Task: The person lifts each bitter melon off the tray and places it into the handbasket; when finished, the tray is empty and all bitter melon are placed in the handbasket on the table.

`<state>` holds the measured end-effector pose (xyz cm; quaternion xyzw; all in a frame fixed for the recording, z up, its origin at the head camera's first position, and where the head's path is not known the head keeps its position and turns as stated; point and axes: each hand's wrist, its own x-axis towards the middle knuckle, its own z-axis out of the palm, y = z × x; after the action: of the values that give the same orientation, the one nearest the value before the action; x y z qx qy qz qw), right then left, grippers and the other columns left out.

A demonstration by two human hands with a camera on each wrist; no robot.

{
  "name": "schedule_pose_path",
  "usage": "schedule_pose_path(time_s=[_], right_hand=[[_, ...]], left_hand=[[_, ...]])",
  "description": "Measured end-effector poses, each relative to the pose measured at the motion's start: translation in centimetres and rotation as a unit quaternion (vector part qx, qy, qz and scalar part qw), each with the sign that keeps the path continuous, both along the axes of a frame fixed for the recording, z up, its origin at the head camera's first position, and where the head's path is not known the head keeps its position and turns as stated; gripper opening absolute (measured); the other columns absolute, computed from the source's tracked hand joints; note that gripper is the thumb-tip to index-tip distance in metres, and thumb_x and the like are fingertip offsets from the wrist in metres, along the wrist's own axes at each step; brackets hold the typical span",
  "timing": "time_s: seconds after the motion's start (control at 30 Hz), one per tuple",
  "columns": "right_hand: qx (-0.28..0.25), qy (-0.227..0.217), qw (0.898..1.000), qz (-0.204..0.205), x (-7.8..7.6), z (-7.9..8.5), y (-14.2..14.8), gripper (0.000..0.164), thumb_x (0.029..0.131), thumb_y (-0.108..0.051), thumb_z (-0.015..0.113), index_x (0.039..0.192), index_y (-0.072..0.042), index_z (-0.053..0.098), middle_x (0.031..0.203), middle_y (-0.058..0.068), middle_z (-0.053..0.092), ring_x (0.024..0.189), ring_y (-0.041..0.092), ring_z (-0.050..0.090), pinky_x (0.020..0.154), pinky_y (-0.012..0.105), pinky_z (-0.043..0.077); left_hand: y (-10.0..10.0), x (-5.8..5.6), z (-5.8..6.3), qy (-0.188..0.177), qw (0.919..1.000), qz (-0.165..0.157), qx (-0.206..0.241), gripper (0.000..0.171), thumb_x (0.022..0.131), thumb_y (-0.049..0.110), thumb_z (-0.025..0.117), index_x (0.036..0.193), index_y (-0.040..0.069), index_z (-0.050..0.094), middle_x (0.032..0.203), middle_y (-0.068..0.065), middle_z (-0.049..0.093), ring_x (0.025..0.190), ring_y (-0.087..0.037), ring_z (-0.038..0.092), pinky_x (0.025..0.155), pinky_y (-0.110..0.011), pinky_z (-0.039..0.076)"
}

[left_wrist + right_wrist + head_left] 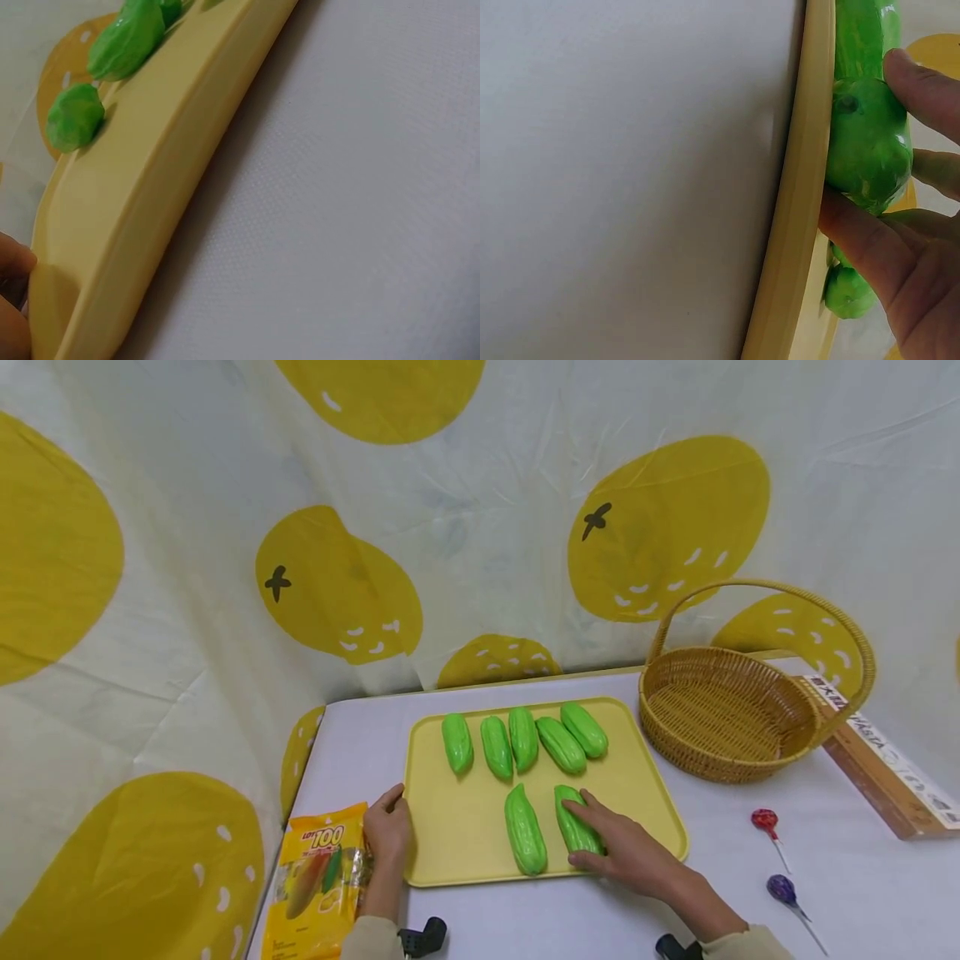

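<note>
A pale yellow tray (457,843) bears several glossy green toy cucumbers, most of them in a row along its far half. My right hand (626,852) grips one cucumber (576,822) near the tray's front edge, thumb and fingers on its two sides. In the right wrist view, fingers (926,94) lie along that cucumber (866,142) just inside the rim. Another cucumber (525,831) lies just left of it. At the tray's left edge, my left hand (388,831) holds the rim, its fingertips partly out of the left wrist view.
A wicker basket (705,764) with a tall handle stands right of the tray, beside a long pasta box (892,768). Nearer lie a red lollipop (765,821) and a purple one (782,888). A yellow candy bag (318,877) lies by my left hand. A patterned curtain hangs behind.
</note>
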<state>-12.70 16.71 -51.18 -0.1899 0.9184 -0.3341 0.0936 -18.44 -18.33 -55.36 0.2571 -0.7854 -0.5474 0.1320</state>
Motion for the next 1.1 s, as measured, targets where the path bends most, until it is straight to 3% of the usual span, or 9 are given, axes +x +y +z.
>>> schedule_pose_path(time_s=[0.33,0.57,0.8,1.1], right_hand=[[0.012,0.025,1.0,-0.007,0.4,1.7,0.6,0.074,0.092,-0.037,0.075,0.155,-0.014,0.045,0.162,0.029,0.031,0.141,0.049,0.046,0.111,0.065,0.042],[0.009,0.073,0.997,-0.009,0.5,3.6,1.0,0.073,0.092,-0.037,0.075,0.155,-0.016,0.045,0.163,0.025,0.033,0.141,0.045,0.048,0.109,0.058,0.047],[-0.021,0.106,0.994,-0.027,-0.2,5.0,1.8,0.072,0.092,-0.034,0.076,0.155,-0.016,0.045,0.164,0.025,0.032,0.142,0.045,0.047,0.098,0.052,0.056],[-0.038,0.137,0.989,-0.047,-1.2,5.8,3.8,0.072,0.094,-0.035,0.074,0.155,-0.011,0.044,0.163,0.029,0.031,0.138,0.048,0.049,0.085,0.043,0.063]], left_hand=[[0.4,-0.3,0.0,-0.013,0.9999,-0.001,0.004,0.034,0.101,0.003,0.051,0.131,-0.002,0.068,0.135,-0.024,0.065,0.136,-0.042,0.054,0.116,-0.056,0.043],[0.2,-0.2,0.6,0.009,1.0,-0.002,0.001,0.034,0.101,0.002,0.05,0.129,-0.004,0.068,0.133,-0.028,0.065,0.133,-0.045,0.055,0.112,-0.058,0.045],[-0.2,0.4,0.9,0.006,1.0,-0.001,0.0,0.034,0.101,0.003,0.05,0.129,-0.005,0.068,0.134,-0.029,0.064,0.134,-0.046,0.054,0.114,-0.058,0.043],[-0.1,0.5,0.2,-0.003,0.9999,-0.009,-0.01,0.035,0.102,0.004,0.049,0.129,-0.003,0.068,0.134,-0.027,0.065,0.135,-0.045,0.054,0.114,-0.059,0.043]])
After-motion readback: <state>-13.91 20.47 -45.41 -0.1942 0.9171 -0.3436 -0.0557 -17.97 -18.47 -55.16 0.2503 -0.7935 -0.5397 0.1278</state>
